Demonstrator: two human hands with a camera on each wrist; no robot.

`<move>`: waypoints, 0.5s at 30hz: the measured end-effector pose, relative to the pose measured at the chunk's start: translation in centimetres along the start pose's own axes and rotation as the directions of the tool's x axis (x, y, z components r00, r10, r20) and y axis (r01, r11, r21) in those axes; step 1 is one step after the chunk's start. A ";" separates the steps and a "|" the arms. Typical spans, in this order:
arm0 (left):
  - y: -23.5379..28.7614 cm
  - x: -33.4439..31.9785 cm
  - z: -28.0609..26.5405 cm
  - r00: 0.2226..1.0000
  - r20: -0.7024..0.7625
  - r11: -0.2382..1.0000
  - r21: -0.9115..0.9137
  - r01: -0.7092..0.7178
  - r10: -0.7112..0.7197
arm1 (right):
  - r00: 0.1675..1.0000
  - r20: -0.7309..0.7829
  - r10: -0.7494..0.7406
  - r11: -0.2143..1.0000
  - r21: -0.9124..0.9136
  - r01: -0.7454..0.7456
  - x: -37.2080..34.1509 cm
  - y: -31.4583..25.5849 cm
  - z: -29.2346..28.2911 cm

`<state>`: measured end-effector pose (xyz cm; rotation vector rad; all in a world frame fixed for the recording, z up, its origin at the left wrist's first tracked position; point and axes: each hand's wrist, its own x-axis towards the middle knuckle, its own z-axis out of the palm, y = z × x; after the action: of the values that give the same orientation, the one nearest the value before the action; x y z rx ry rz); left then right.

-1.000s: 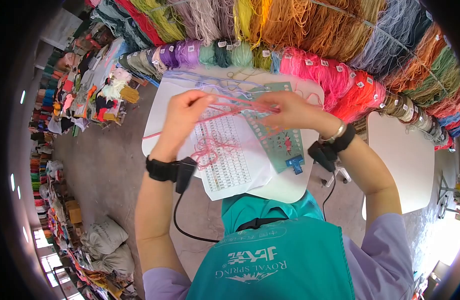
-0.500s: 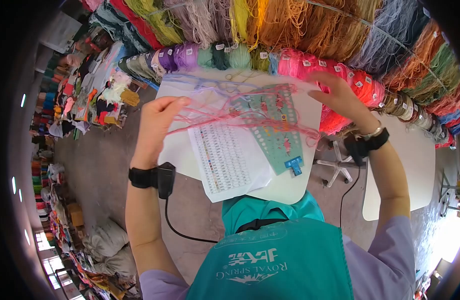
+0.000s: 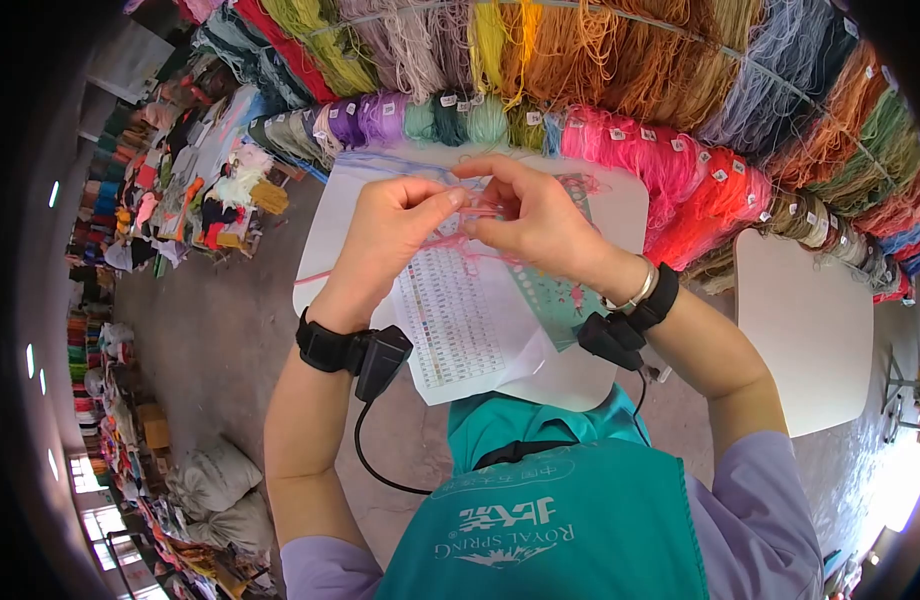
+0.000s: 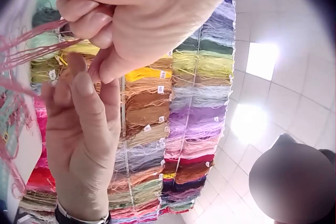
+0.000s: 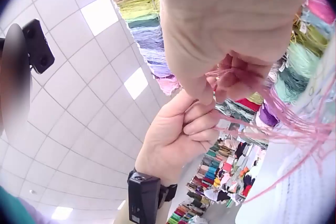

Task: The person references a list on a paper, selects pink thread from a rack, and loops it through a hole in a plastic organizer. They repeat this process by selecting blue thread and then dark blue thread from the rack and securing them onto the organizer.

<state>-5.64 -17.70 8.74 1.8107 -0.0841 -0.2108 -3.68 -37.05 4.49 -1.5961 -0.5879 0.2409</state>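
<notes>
Over the table my left hand (image 3: 390, 225) pinches pink thread (image 4: 37, 50), its fingers curled around the strands. Close against it, the right hand (image 3: 545, 215) has bent fingers, with thread strands (image 5: 286, 121) running through them in the right wrist view. The thumbs and fingertips of both hands meet at the strands. Loose pink ends hang below the hands toward a printed sheet (image 3: 455, 320). Partly covered by the right hand is a green card (image 3: 565, 300) with holes along its edge and pink pieces on it.
Both papers lie on a white table (image 3: 620, 195), with bluish thread (image 3: 370, 162) along its far edge. Behind it hang racks of coloured skeins (image 3: 620, 50). A second white table (image 3: 810, 340) stands at the right, and sacks (image 3: 215, 480) sit on the floor at left.
The hands were spread apart, the right one off the thread by the table's right side. The right hand has come back left, and both hands now meet at the pink thread.
</notes>
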 end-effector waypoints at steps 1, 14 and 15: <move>-0.2 0.0 0.0 1.000 -0.009 1.000 0.002 0.021 -0.021 | 1.000 -0.012 0.000 0.997 -0.075 -0.001 -0.2 -0.2 -0.3; -3.8 -1.6 -7.2 0.986 -0.040 0.735 -0.671 0.093 -0.161 | 0.942 -0.288 -0.173 0.985 -0.047 0.167 -2.2 1.4 -8.5; -4.6 -2.4 -11.5 0.967 -0.157 0.673 -0.739 0.019 -0.201 | 0.914 -0.395 -0.098 0.995 -0.030 0.094 -3.1 1.5 -11.4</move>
<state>-6.12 -5.18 7.27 1.0056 0.2523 -0.0954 -0.38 -48.44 3.89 -1.5644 -0.3498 -0.1604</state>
